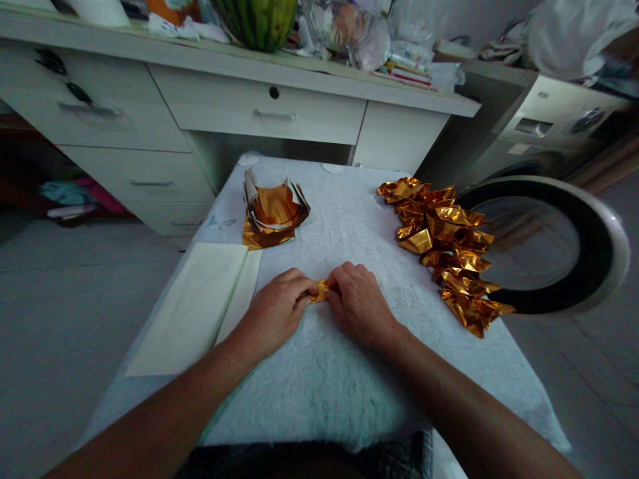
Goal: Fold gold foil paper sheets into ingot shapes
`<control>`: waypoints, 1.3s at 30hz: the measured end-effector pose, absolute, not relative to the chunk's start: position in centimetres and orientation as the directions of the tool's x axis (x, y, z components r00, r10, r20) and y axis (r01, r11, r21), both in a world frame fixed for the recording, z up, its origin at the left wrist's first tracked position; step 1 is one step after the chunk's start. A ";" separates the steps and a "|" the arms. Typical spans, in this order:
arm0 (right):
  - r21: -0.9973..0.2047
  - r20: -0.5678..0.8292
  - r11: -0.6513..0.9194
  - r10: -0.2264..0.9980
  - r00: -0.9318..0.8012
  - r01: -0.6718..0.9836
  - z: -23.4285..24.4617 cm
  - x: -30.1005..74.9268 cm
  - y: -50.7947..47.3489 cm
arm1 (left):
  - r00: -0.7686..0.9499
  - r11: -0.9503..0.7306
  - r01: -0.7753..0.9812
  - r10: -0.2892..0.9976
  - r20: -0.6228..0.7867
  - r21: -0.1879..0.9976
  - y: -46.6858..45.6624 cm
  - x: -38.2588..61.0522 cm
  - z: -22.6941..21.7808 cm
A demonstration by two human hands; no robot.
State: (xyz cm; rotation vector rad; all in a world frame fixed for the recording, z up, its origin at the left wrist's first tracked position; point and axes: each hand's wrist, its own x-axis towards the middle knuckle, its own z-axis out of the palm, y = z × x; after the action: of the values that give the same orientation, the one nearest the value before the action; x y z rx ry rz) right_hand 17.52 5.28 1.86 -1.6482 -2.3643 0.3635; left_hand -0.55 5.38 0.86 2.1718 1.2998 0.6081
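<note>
Between both hands, near the middle of the cloth-covered table, is a small folded piece of gold foil paper. My left hand pinches its left end and my right hand grips its right end; the fingers hide most of it. Beyond my left hand lies a curled stack of gold foil sheets, their pale backs showing at the edges. To the right, several folded gold foil pieces lie bunched in a long row.
White paper sheets lie along the table's left side. Past the table stands a white desk with drawers, bearing a watermelon and plastic bags. A washing machine's open round door sits close to the table's right edge.
</note>
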 end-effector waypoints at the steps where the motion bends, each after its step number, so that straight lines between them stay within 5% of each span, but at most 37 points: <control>1: -0.322 0.052 0.337 0.939 -0.339 0.885 1.9 17.5 5.2 | 0.430 -0.382 0.662 0.898 0.090 0.645 5.4 -0.7 0.8; 13: -0.207 0.053 0.315 0.949 -0.311 0.926 1.9 16.7 5.0 | 0.430 -0.385 0.738 0.901 0.053 0.554 5.5 -1.0 1.2; 24: -0.205 0.073 0.321 0.947 -0.312 0.925 1.6 16.7 5.0 | 0.320 -0.298 0.778 0.945 0.059 0.552 5.3 -0.5 0.6; 39: -0.226 0.064 0.299 0.954 -0.292 0.927 1.6 16.8 4.9 | 0.417 -0.374 0.749 0.908 0.050 0.547 5.5 -0.7 0.6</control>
State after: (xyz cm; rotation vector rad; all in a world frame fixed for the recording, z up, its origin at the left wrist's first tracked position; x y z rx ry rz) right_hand 16.77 4.92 1.60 -1.7440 -2.3754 0.2161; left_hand -0.72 5.46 0.60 2.2322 1.4075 0.4807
